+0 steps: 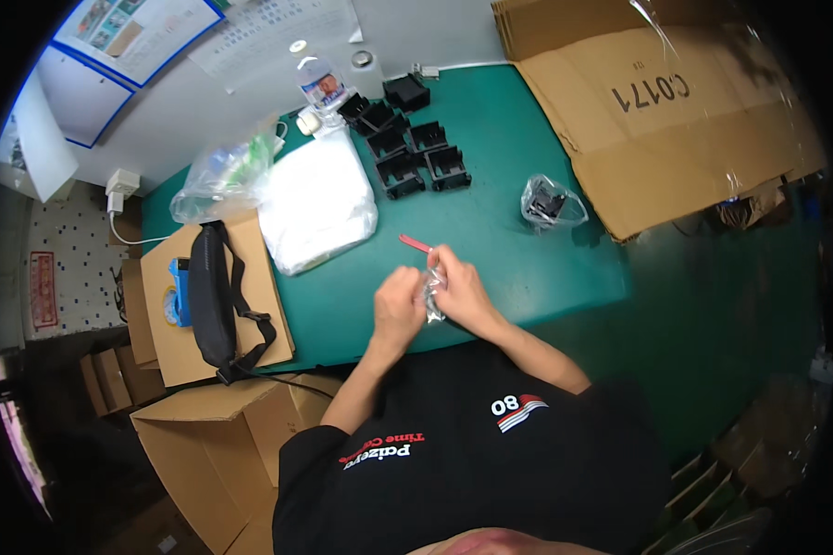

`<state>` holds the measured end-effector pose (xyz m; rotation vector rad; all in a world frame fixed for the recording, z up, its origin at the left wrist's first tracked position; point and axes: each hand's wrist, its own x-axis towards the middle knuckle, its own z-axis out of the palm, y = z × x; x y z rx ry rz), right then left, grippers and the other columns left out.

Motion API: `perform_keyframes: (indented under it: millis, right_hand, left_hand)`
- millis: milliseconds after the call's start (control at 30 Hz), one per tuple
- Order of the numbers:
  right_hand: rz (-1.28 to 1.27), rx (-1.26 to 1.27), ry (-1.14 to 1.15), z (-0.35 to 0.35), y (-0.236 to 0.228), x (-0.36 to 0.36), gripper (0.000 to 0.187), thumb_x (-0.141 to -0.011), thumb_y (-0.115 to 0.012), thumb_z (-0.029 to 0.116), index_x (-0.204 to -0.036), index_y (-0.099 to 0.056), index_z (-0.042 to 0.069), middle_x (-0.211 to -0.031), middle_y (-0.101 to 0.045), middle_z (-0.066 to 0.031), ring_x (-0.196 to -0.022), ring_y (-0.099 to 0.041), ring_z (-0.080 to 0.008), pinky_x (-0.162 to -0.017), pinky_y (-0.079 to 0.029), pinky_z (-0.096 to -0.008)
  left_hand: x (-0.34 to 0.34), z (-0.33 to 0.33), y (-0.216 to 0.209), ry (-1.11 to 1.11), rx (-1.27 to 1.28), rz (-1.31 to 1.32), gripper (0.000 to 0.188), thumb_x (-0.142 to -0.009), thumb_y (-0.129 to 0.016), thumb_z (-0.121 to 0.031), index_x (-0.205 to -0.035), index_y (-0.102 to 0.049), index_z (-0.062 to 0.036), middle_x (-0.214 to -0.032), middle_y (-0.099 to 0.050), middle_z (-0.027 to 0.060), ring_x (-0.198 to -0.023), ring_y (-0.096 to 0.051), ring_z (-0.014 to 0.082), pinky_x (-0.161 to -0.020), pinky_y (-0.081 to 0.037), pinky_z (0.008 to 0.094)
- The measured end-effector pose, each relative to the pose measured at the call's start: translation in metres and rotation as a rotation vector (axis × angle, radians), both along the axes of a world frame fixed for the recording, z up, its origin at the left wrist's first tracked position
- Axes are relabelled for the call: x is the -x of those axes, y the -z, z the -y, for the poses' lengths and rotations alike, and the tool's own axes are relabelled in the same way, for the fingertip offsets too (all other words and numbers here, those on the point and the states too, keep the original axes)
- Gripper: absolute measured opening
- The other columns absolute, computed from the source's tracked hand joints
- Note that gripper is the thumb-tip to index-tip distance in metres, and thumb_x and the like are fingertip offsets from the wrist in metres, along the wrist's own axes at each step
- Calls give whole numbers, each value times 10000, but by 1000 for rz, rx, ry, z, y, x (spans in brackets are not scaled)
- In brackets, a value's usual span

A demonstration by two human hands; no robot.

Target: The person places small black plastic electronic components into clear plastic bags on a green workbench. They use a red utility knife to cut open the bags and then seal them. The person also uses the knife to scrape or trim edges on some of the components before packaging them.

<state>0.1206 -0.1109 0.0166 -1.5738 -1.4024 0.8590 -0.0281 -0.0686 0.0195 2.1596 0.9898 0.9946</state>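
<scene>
With twelve o'clock pointing away from the person, the left hand [398,305] and the right hand [463,291] come together over the green desk [518,264], fingers bent in and clamped on a small clear packet [433,294]; its contents are too small to tell; just past it, toward eleven o'clock, a red strip [415,242] meets the right hand's fingertips, though I cannot tell whether it is gripped.

Large dark characters, upside down, mark the flap of the cardboard box [611,148] at two o'clock; white and red lettering crosses the black shirt [472,462] at six; a picture label wraps the clear bottle [324,88] at eleven; on the wall, a printed chart [278,42] hangs at eleven and blue-edged sheets [88,88] at ten; a red-bordered notice [43,289] stands far off at nine.

The desk's near edge passes under the forearms; its right edge falls at three, and its far edge meets the wall at twelve; green surface stretches from the hands toward a clear cup [569,211] holding a black piece at two, and up to the black plastic holders [400,171] at twelve; a white plastic-wrapped stack [315,203] bounds the room at ten, a black pouch [215,305] at nine.
</scene>
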Motion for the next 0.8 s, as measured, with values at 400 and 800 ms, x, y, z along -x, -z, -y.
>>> perform_keyframes:
  millis: [400, 800]
  right_hand:
    - [-114, 63, 28, -10, -26, -21, 621, -847, -517, -72, -1445, -518, 94, -795, -657, -187, -690, -675, -351, -648, -518, -449]
    - [-596, 265, 231, 3, 31, -91, 347, -1031, -513, 170, -1259, -679, -32, -734, -625, -18, -629, -569, -85, -574, -494, -275]
  left_hand:
    - [-14, -42, -1, -92, 301, 7, 228, -788, -578, 74, -998, -548, -11, -624, -512, 39, -566, -537, 184, -551, -442, 340]
    - [-97, -139, -5, 181, -543, -448, 444, -800, -802, -240, -1134, -646, 8, -1393, -514, 248, -1341, -471, 418, -1118, -388, 501]
